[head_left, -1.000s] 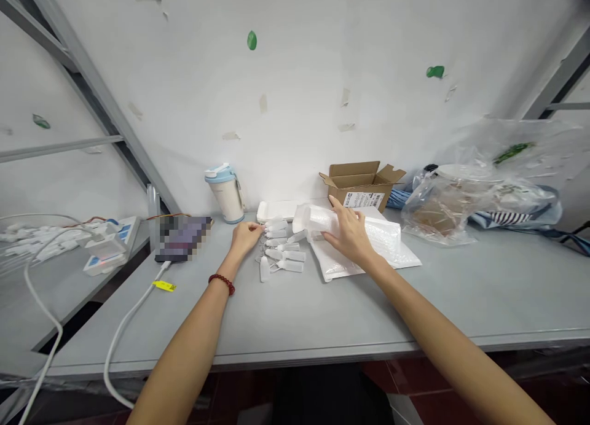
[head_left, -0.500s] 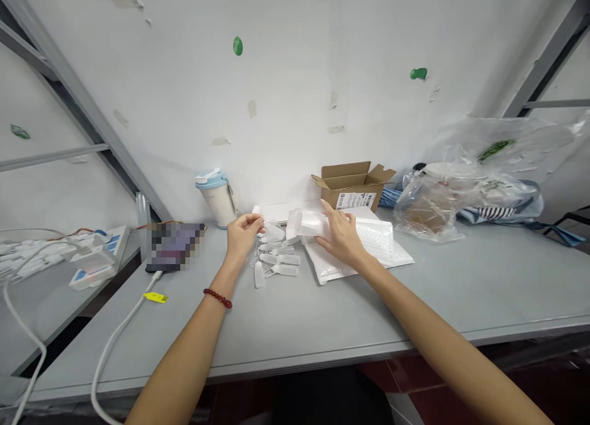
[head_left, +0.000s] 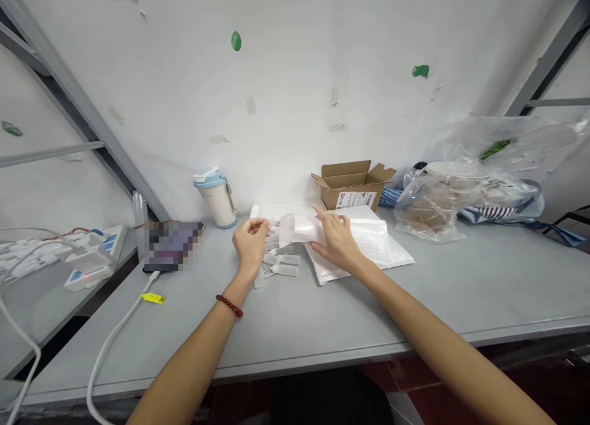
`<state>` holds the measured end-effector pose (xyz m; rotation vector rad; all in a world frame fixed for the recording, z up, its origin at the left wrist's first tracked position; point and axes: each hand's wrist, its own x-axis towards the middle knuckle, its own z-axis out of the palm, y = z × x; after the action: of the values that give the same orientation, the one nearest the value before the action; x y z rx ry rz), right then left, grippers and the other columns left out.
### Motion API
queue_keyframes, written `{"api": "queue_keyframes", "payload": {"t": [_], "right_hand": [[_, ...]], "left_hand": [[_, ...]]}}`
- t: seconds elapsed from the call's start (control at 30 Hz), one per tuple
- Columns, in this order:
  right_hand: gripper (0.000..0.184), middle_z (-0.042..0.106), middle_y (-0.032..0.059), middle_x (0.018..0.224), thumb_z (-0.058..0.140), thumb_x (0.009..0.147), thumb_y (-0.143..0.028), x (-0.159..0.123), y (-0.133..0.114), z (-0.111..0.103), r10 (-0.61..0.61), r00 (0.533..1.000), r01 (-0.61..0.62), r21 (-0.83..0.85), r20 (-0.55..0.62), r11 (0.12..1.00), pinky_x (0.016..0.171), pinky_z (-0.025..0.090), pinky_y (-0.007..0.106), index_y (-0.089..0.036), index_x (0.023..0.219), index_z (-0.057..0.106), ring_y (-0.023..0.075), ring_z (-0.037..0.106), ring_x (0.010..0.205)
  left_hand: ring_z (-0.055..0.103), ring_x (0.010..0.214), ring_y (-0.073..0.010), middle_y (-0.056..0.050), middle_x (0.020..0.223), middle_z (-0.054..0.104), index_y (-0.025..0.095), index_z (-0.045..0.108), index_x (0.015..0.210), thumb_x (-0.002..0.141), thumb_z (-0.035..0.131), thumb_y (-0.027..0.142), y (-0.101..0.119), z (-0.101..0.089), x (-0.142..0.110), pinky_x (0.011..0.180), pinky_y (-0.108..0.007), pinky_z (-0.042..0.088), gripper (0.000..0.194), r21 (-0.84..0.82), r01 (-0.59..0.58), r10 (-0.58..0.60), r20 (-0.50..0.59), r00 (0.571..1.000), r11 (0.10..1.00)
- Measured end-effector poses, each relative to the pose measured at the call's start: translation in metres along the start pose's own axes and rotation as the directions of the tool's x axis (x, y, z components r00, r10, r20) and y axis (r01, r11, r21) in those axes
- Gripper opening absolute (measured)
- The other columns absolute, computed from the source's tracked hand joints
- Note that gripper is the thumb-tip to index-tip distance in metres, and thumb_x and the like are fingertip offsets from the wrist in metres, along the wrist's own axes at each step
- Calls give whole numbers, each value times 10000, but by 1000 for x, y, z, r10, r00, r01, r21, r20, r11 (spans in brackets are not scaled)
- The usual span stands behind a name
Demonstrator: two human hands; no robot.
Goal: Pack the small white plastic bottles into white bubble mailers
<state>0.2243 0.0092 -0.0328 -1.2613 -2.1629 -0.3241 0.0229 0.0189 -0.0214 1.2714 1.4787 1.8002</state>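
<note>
My left hand [head_left: 251, 241], with a red bead bracelet on its wrist, is closed in a pinch. A small whitish piece shows at its fingertips, too small to make out. My right hand [head_left: 338, 237] lies over a white bubble-wrap pouch [head_left: 302, 230], thumb below and fingers above, gripping it. The pouch's translucent open end points at my left fingertips. Beneath the right hand are white bubble mailers [head_left: 395, 253]. Several small white tags [head_left: 284, 269] with thin loops lie on the table near my left hand, partly hidden by it.
At the back stand a blue-lidded cup [head_left: 216, 198] and an open cardboard box [head_left: 348, 194]. A phone [head_left: 175, 247] with a white cable [head_left: 117, 330] is at left. Plastic-bagged containers [head_left: 428, 210] are at right. A power strip [head_left: 99, 262] sits on the left neighbouring table [head_left: 69, 308].
My left hand has moved slightly right, up to the pouch's open end. The pouch has shifted a little left in my right hand. The view has shifted slightly.
</note>
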Motion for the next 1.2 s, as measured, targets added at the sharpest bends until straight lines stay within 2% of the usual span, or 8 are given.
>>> {"api": "queue_keyframes", "payload": {"t": [0.13,0.3,0.5,0.63,0.87,1.07,1.13,1.2], "right_hand": [[808,570,142,1174,526,793,-262,0,-1,0,-1,1000,1,13,8,1000,934,286,457,-156,1460,82,288,480,1060],[765,572,153,1181,511,791,-259,0,-1,1,-7,1000,7,41,-5,999,938,271,465,-148,1450,139,303,476,1066],[788,580,138,1150,515,778,-246,2,3,0,45,998,-42,72,-34,996,924,287,449,-169,1454,118,292,492,1058],[766,584,133,1139,518,789,-266,1,4,1,10,998,-3,119,-59,993,898,311,427,-165,1446,138,287,496,1047],[683,602,125,1073,538,784,-277,1,5,3,-74,997,75,201,-13,977,857,363,428,-137,1389,254,280,523,975],[646,593,126,1105,542,805,-294,1,6,-1,-62,994,83,253,-88,964,875,370,435,-168,1375,265,280,529,1023],[645,596,120,1097,554,806,-293,1,6,-2,-69,990,101,270,-125,958,876,375,434,-176,1370,264,277,533,1021],[638,598,119,1090,555,814,-296,1,5,-2,-87,984,128,277,-156,952,875,382,436,-178,1366,259,275,539,1011]], "left_hand": [[602,643,-135,-15,704,626,161,623,755,712,610,262,4,1,-8,653,-259,511,111,78,-133,135,-19,991,988],[609,719,-141,-32,797,633,180,629,758,738,607,275,4,10,-25,676,-258,526,100,109,-296,280,139,950,949],[597,586,-131,-19,679,647,156,636,711,666,682,282,9,12,-24,612,-271,508,142,-5,-16,17,175,984,1000],[546,531,-103,-4,618,623,138,640,701,611,725,278,14,8,-18,524,-234,453,186,-100,114,-93,194,977,988],[405,413,-60,38,495,546,130,692,733,610,712,288,20,7,-20,438,-214,334,202,10,149,-131,537,833,989],[547,637,-108,-38,784,653,124,663,810,589,750,332,17,-4,-5,571,-225,424,315,4,58,-57,294,954,998],[577,736,-136,-61,894,658,129,652,887,566,767,336,18,-5,-3,630,-243,444,399,8,75,-74,313,947,997],[593,807,-163,-73,923,667,128,658,905,569,772,355,19,-5,-4,698,-269,453,421,27,125,-125,410,904,992]]}}
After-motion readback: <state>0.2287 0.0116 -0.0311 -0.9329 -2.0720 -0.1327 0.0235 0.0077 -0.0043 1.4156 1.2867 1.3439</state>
